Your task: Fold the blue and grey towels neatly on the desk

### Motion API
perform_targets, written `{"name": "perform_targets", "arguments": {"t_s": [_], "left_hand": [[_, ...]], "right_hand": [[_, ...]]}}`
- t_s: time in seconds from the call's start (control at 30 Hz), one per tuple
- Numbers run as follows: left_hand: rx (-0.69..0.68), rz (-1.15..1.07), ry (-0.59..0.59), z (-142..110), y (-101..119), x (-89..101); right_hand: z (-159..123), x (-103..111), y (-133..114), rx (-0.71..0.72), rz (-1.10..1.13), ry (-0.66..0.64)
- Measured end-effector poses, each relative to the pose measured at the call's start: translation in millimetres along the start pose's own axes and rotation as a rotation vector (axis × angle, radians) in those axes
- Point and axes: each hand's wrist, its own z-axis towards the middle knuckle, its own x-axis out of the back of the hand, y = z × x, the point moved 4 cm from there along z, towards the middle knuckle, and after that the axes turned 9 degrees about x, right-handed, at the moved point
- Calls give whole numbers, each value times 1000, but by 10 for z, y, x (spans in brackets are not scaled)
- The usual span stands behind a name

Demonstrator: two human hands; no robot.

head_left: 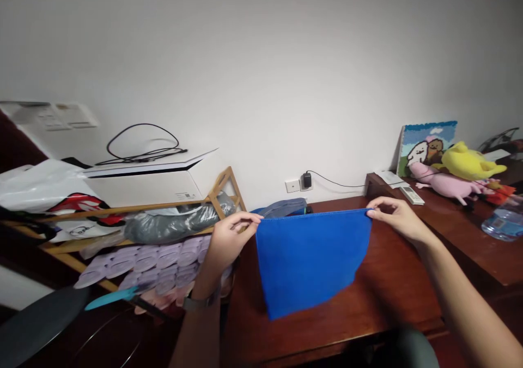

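A flat blue piece of cloth [314,259] with a stitched top edge hangs above the brown wooden desk [249,330]. My left hand [235,234] pinches its upper left corner between thumb and fingertips. At the upper right corner, my right hand [394,218] grips it the same way, so the top edge is stretched nearly straight. The lower right side of the cloth curves inward. Partly hidden behind it on the desk lies a grey-blue fabric item [284,208] whose kind I cannot make out.
Left of the desk, a wooden rack [229,185] holds a white box [143,185], a black cable [143,155] and lilac slippers [147,259]. On the right stand plush toys [469,161], a remote control [412,195] and a plastic bottle [502,223]. A charger [306,180] is plugged into the wall.
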Motion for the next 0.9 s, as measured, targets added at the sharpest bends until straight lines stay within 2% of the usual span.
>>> {"name": "perform_targets", "arguments": {"t_s": [0.1,0.2,0.27,0.33,0.43,0.5,0.57,0.67,0.77,0.9], "left_hand": [[139,54,-96,234,-525,-209],[249,170,-133,436,-1119,-521],[279,232,-99,448,-1437,-737],[287,300,-44,311,-1666,-953],[248,375,-23,-173,-1894,-1308],[183,434,-63,-621,-2027,-1561],[31,633,-139,-1087,-2152,-1805],[-42,864,-233,-1629,-2382,-2020],[-15,953,-274,-1864,-2543,-2038],[-38,973,-257,-1853,-2554,-1999]], "right_hand": [[92,-259,586,-83,44,-49],[211,-673,1316,-199,5,-65],[214,-963,1700,-249,-83,2],[87,-1248,1928,-264,-160,76],[-391,-1643,2046,-245,-232,138],[-836,-1881,2066,-189,-288,102],[-1276,-2090,2093,-105,-424,-26],[-1746,-2252,2195,-92,-647,-211],[-1892,-2257,2276,-133,-770,-319],[-1794,-2241,2279,-148,-817,-343]]}}
